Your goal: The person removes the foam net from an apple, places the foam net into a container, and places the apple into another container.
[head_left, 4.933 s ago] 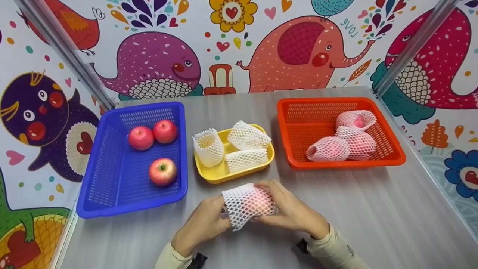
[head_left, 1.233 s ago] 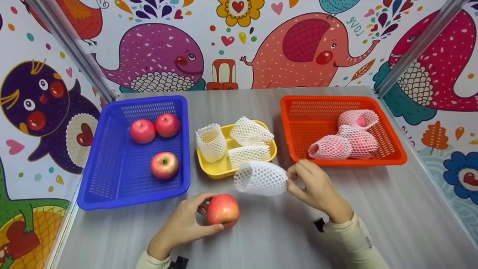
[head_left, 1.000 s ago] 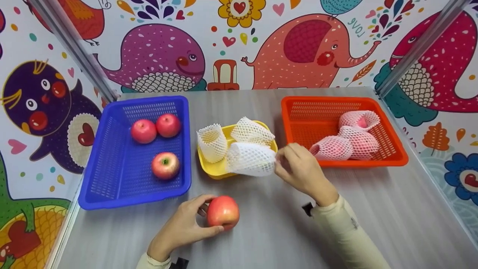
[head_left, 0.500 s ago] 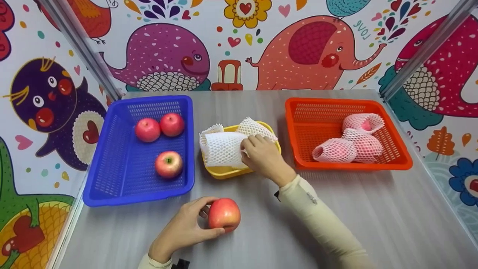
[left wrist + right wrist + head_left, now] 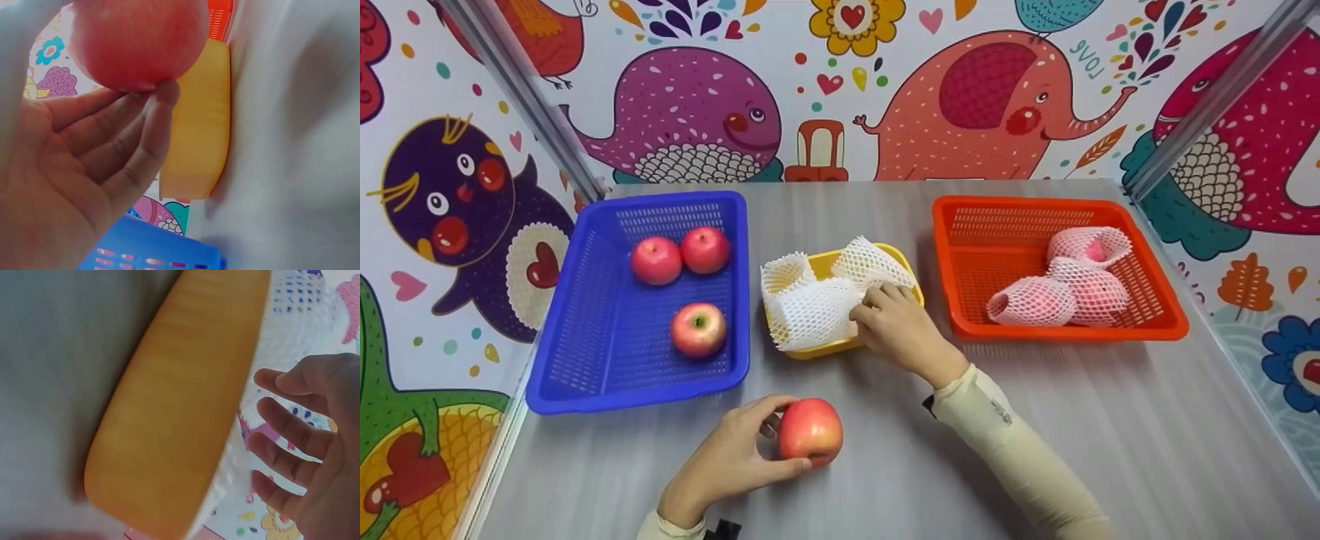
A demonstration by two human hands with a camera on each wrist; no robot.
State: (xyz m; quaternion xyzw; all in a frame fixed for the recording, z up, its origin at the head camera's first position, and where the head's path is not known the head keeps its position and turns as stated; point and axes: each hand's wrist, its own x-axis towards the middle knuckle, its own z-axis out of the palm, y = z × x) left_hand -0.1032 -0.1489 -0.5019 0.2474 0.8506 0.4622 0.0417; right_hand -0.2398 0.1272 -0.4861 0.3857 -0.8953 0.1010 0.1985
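Note:
My left hand (image 5: 735, 454) grips a red-yellow apple (image 5: 811, 431) between thumb and fingers, low over the table's front. In the left wrist view the apple (image 5: 140, 42) rests against the fingertips. My right hand (image 5: 901, 326) is over the yellow tray (image 5: 817, 351), fingers loosely bent beside a white foam net sleeve (image 5: 819, 315) lying across it. The right wrist view shows those fingers (image 5: 287, 455) spread apart with nothing pinched between them. Two more net sleeves lie behind, one at the left (image 5: 786, 271) and one at the back right (image 5: 870, 262), partly covered by the hand.
On the left stands a blue basket (image 5: 637, 401) with three bare apples (image 5: 698, 330). A red basket (image 5: 1065, 331) on the right holds three apples in pink-looking nets (image 5: 1031, 301). Cartoon-printed panels (image 5: 825, 90) and metal posts border the table.
The net came off the apple in my hands. My right hand carried that sleeve left to the yellow tray and let it go there. My left hand kept the apple.

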